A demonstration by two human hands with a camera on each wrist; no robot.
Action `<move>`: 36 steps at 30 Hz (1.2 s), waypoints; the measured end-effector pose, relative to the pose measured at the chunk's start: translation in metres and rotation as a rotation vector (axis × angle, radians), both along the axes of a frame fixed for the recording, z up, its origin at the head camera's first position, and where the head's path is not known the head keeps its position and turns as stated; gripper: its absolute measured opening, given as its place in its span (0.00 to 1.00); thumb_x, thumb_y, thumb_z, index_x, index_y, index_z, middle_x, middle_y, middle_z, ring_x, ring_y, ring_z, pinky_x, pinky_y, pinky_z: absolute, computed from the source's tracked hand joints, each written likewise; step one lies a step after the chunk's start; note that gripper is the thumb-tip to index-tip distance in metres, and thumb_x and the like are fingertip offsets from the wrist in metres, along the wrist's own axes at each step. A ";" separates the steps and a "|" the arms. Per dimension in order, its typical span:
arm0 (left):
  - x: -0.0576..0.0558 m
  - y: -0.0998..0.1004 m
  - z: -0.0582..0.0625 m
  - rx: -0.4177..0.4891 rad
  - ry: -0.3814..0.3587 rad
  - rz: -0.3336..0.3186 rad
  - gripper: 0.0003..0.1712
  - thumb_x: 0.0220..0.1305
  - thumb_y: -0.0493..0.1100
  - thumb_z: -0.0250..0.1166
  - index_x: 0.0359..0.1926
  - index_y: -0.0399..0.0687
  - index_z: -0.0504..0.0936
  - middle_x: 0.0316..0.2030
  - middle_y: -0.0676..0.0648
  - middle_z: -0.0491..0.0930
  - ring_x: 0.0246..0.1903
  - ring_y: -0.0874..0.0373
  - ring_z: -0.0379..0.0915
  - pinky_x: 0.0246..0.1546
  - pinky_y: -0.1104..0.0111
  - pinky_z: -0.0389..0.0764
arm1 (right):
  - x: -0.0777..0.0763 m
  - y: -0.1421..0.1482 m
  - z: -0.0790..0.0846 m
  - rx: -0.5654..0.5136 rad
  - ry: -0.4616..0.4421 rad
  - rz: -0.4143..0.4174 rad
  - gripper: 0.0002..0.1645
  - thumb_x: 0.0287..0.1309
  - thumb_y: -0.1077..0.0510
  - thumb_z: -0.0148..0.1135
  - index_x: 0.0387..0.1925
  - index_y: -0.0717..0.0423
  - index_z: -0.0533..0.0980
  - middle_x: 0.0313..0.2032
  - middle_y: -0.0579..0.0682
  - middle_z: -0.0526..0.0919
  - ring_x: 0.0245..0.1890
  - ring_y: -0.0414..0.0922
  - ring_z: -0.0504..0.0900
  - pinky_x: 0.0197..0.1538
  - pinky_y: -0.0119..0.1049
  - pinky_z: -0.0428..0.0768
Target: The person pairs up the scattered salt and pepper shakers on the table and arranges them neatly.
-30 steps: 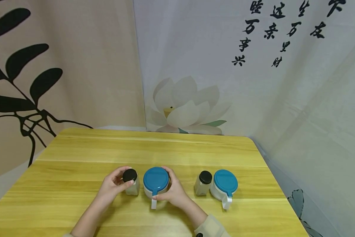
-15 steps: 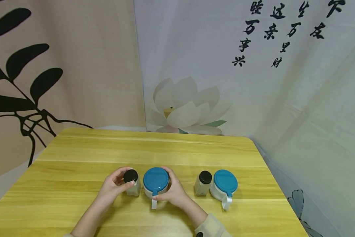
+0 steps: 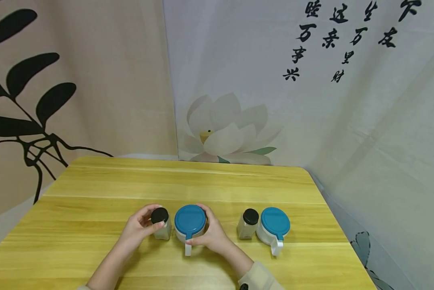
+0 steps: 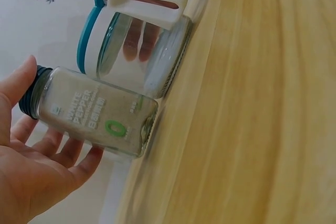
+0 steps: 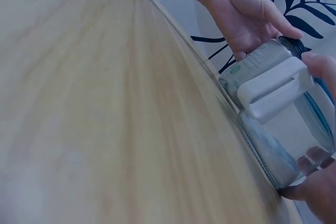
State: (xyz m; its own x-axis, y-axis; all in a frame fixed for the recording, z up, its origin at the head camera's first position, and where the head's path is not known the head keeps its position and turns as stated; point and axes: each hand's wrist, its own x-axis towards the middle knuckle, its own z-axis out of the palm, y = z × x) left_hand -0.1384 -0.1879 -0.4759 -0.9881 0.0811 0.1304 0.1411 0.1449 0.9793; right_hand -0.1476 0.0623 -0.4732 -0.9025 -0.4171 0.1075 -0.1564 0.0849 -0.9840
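My left hand (image 3: 135,227) grips a pepper jar (image 3: 162,232), thumb at its black cap and fingers behind it. In the left wrist view its label reads "WHITE PEPPER" on the glass bottle (image 4: 94,111). Just to its right my right hand (image 3: 215,237) holds a clear glass seasoning jar with a blue lid (image 3: 190,218), the thumb near the top of its white handle (image 5: 273,90) and the fingers round the far side. That handle points toward the person. Both jars stand upright on the table, close beside each other.
Further right on the wooden table (image 3: 202,181) stand a second black-capped jar (image 3: 246,230) and a second blue-lidded jar (image 3: 275,221), side by side. Behind the table hang printed cloths, one with a lotus flower (image 3: 235,133).
The pepper jar has shifted very slightly right, closer to the blue-lidded jar, in my left hand. My right hand keeps its hold in the same place.
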 end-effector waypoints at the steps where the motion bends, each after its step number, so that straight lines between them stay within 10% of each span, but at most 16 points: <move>1: 0.000 0.000 0.000 0.000 -0.001 0.000 0.27 0.55 0.35 0.71 0.56 0.36 0.74 0.49 0.42 0.79 0.47 0.63 0.73 0.46 0.73 0.72 | 0.000 0.000 0.000 0.000 -0.001 0.001 0.59 0.36 0.69 0.78 0.69 0.54 0.56 0.59 0.54 0.71 0.56 0.52 0.73 0.60 0.50 0.64; 36: -0.001 0.001 -0.001 -0.013 -0.004 -0.048 0.27 0.58 0.35 0.69 0.57 0.35 0.72 0.48 0.41 0.78 0.46 0.63 0.72 0.45 0.72 0.73 | 0.000 0.002 0.004 0.023 -0.020 0.034 0.60 0.39 0.65 0.78 0.70 0.57 0.52 0.61 0.54 0.69 0.60 0.52 0.68 0.65 0.53 0.55</move>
State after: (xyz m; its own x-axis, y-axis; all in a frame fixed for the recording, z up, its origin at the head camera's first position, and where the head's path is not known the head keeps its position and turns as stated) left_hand -0.1392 -0.1871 -0.4767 -0.9837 0.1299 0.1246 0.1438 0.1507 0.9781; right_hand -0.1478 0.0639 -0.4688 -0.8897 -0.4494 0.0801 -0.1403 0.1024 -0.9848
